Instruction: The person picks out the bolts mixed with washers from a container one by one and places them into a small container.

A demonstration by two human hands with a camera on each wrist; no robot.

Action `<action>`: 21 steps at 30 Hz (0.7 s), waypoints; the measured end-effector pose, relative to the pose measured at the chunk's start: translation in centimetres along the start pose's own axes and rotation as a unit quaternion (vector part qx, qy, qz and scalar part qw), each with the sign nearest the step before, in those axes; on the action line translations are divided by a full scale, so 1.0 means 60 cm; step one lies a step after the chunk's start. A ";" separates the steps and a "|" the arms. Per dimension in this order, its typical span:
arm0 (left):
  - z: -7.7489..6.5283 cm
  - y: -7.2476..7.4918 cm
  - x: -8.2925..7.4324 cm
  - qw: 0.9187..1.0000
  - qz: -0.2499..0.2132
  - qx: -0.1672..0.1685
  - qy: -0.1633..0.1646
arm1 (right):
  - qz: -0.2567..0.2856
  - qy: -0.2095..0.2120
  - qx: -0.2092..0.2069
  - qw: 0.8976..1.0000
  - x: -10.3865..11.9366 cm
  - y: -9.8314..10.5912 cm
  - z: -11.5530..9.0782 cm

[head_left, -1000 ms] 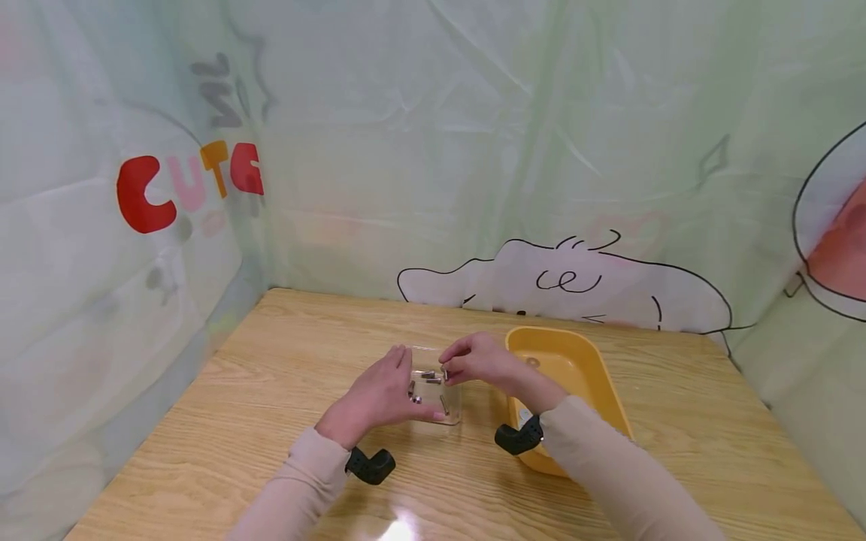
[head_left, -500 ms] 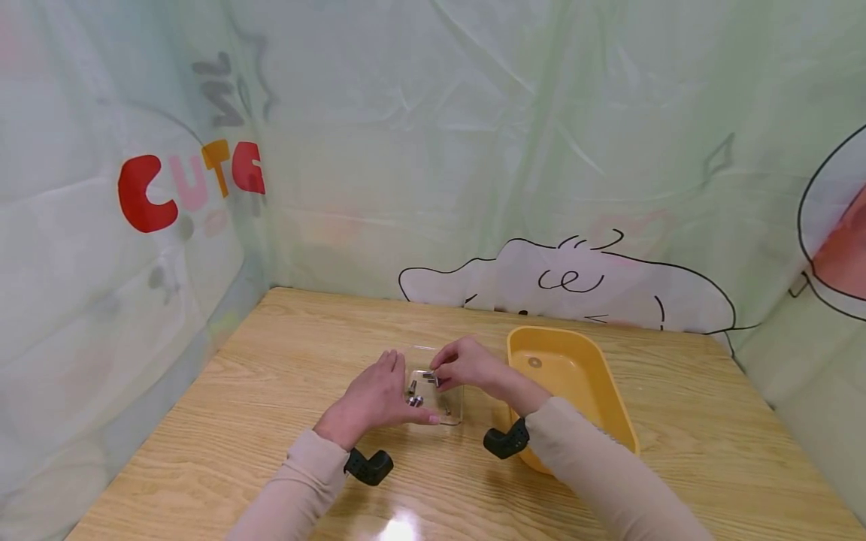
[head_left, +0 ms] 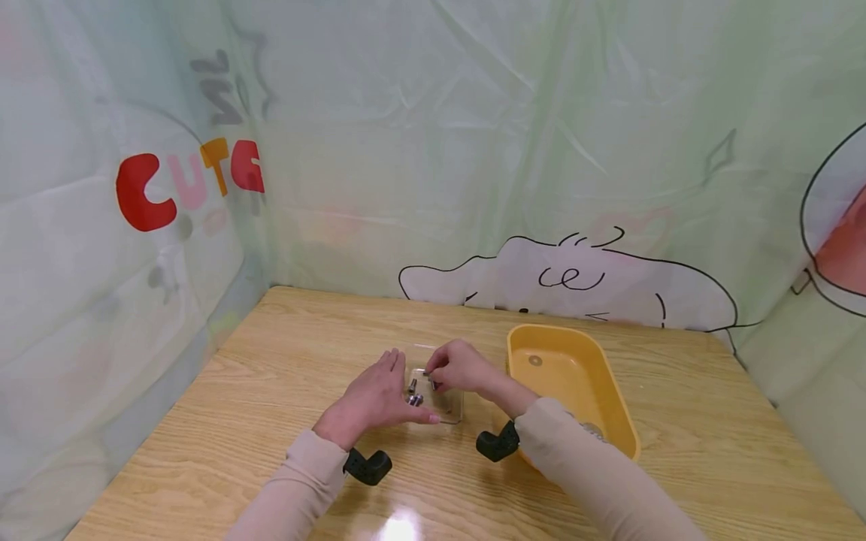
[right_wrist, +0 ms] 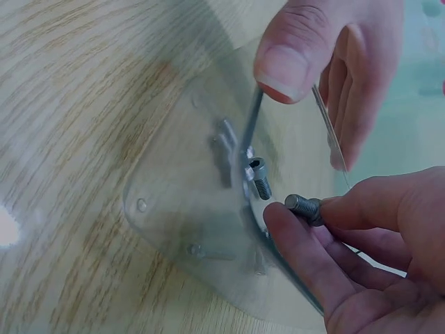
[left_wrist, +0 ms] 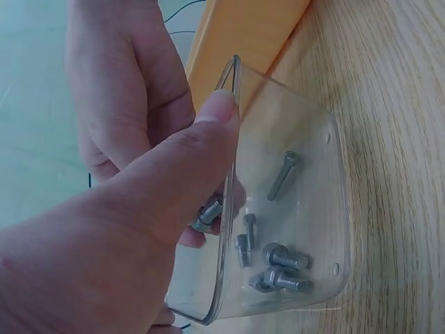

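A clear plastic box [head_left: 455, 409] stands on the table, gripped by my left hand [head_left: 374, 394]. In the left wrist view its thumb [left_wrist: 217, 106] lies over the box's rim; the right wrist view has the fingers along the outside. Over the opening, my right hand [head_left: 467, 368] pinches a short metal socket-head bolt [right_wrist: 304, 209] between thumb and fingers. Several more bolts of differing lengths lie loose on the box's floor, among them a long thin bolt [left_wrist: 282, 175] and a thick bolt [left_wrist: 286, 257].
A yellow plastic tub [head_left: 575, 368] stands just right of the box, partly under my right forearm. Small round pale discs [head_left: 534, 361] show inside it. The wooden table [head_left: 325, 323] meets a printed curtain [head_left: 379, 188] at the back and left.
My right hand has shifted a little left over the box, with a bolt held in its fingertips. My left hand has stayed on the box.
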State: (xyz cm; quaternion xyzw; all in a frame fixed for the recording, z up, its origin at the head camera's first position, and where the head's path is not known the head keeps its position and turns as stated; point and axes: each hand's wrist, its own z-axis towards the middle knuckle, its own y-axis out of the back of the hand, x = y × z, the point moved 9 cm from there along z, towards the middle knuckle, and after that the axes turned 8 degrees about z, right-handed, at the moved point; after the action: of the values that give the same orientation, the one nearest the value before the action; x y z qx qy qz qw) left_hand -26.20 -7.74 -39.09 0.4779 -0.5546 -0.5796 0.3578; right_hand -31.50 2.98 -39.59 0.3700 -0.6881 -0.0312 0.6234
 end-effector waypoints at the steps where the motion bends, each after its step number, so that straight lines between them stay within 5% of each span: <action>1: 0.000 0.000 0.000 1.000 -0.002 0.001 0.001 | -0.007 0.001 -0.001 1.000 0.000 -0.001 0.001; 21: 0.003 -0.003 0.003 1.000 -0.008 0.005 -0.002 | -0.015 0.014 -0.001 1.000 0.002 -0.007 0.000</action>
State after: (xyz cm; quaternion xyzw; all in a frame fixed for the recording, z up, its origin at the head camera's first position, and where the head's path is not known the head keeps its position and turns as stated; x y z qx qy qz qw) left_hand -26.42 -7.81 -39.34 0.4830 -0.5544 -0.5806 0.3497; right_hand -31.27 2.59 -39.69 0.3798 -0.6735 -0.0364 0.6330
